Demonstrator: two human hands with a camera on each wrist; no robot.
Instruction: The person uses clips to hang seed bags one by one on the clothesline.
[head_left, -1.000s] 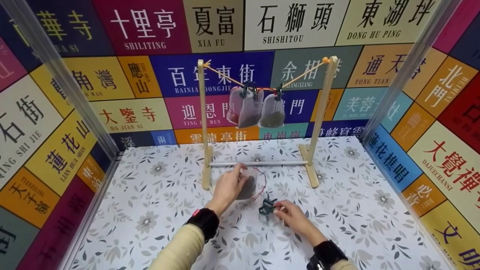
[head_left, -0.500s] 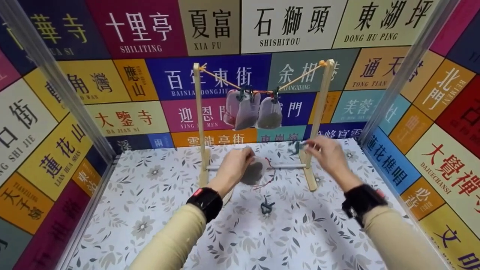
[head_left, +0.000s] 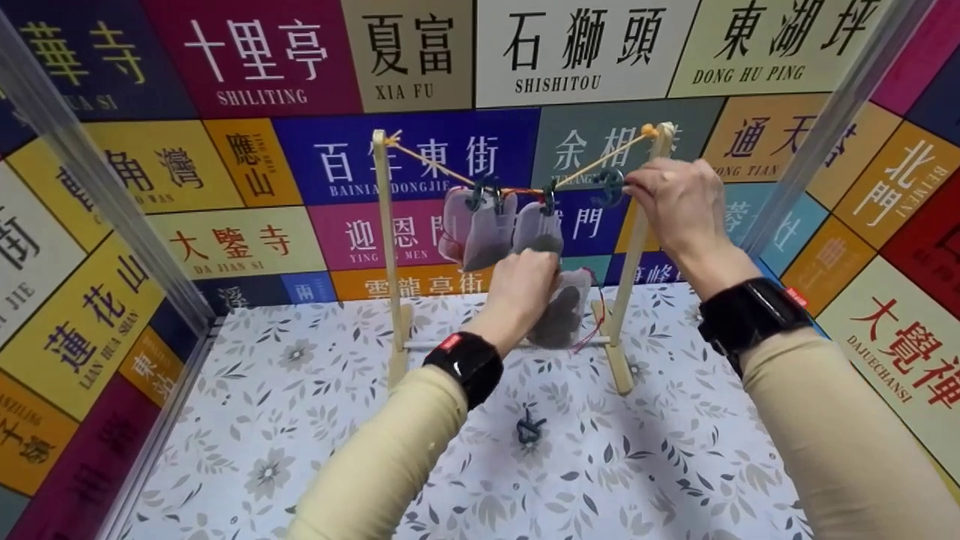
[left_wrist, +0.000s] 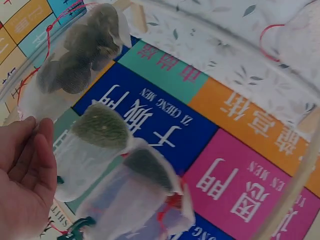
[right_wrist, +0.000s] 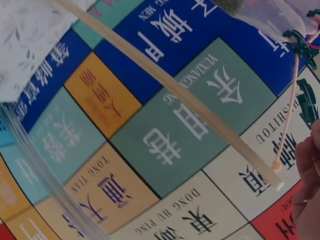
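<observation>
My left hand (head_left: 523, 289) pinches the top of a white mesh drawstring bag (head_left: 564, 315), raised in front of the wooden stand. Dark lumps fill the bag's lower part, and its red string (head_left: 600, 315) dangles beside it. In the left wrist view the same mesh bag (left_wrist: 82, 60) extends from my fingertips. With thumb and fingertips my right hand (head_left: 679, 206) holds a dark green clip (head_left: 610, 187) near the right post. Several mesh bags (head_left: 487, 236) hang from the orange cord (head_left: 596, 161) by green clips (head_left: 549, 196), just behind my left hand.
The stand has a left post (head_left: 387, 247), a right post (head_left: 630, 270) and a pale lower bar (head_left: 416, 343). Another green clip (head_left: 529, 430) lies on the flower-patterned table (head_left: 300, 420). Sign-covered panels (head_left: 420, 45) enclose the back and sides.
My right hand picked up one of the clips from the table and carried it up beside the cord. My left hand lifted the mesh bag up and rightward, towards the hanging bags.
</observation>
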